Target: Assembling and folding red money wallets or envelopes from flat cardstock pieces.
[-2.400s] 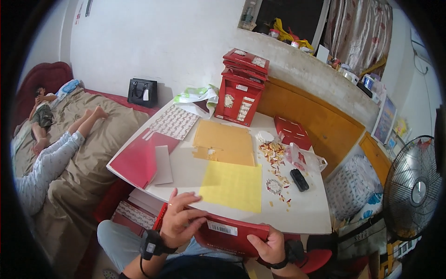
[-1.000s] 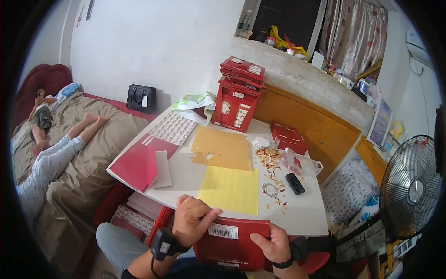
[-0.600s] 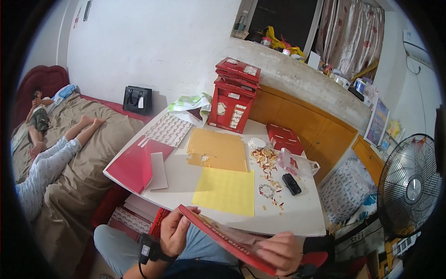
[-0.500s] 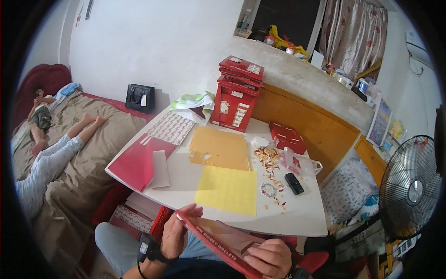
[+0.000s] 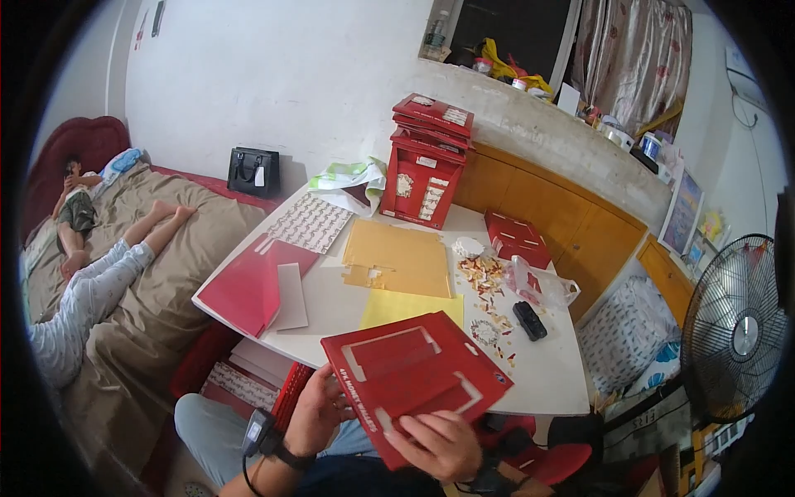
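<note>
A flat red cardboard package (image 5: 426, 364) with pale-edged cut-out windows is tilted over the near edge of the table. My left hand (image 5: 317, 412) supports it along its left edge, with the fingers partly behind it. My right hand (image 5: 439, 445) grips its lower side, with fingers lying across the front and the thumb hidden. Behind the package a yellow sheet (image 5: 397, 308) lies partly covered, and a worn tan card (image 5: 406, 253) sits just beyond it. Left of these are a dark pink folder (image 5: 240, 290) and a pale folded card (image 5: 291, 298).
A stack of red boxes (image 5: 422, 186) stands at the table's back, with another red box (image 5: 517, 238) to its right. Small paper scraps (image 5: 484, 277), a clear plastic bag (image 5: 542, 286) and a black object (image 5: 530, 320) lie on the right. A fan (image 5: 737, 331) stands beyond. Two people lie on the bed (image 5: 190, 240).
The package has been raised and turned, so its front now faces up toward me instead of mostly its edge. My right hand has shifted left and up with it.
</note>
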{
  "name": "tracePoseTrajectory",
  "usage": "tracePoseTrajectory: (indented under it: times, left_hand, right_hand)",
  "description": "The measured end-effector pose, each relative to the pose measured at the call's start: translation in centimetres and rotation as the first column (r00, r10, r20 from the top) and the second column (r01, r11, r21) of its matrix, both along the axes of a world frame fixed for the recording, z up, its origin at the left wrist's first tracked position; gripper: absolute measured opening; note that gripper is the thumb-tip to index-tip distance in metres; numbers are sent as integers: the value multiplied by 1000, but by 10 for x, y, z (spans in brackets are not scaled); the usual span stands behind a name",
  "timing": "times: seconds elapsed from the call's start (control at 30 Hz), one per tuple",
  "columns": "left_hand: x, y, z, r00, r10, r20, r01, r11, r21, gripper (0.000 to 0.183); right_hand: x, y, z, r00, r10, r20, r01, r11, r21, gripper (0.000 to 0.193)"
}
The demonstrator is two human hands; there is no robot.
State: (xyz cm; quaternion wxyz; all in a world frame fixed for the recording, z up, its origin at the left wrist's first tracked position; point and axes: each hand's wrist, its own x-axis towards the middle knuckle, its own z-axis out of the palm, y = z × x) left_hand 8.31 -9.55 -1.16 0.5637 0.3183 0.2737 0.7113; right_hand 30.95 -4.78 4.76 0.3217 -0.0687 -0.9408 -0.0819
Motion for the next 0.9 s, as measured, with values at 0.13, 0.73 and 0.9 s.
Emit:
tracePoseTrajectory:
  times: [0.13,0.73,0.9]
  left_hand:
    - [5,14,-13,998,8,-63,-20,981,-194,58]
    - [-25,93,1,-314,346,-884,145,938,316,64]
    - [-22,102,-21,-334,319,-887,131,947,292,68]
  right_hand:
    - [-11,9,-43,996,47,78,-26,968,-248,43]
    - [25,175,-59,833,-509,216,287,64,-956,45]
    - [8,171,-37,906,-377,190,48,-355,-934,31]
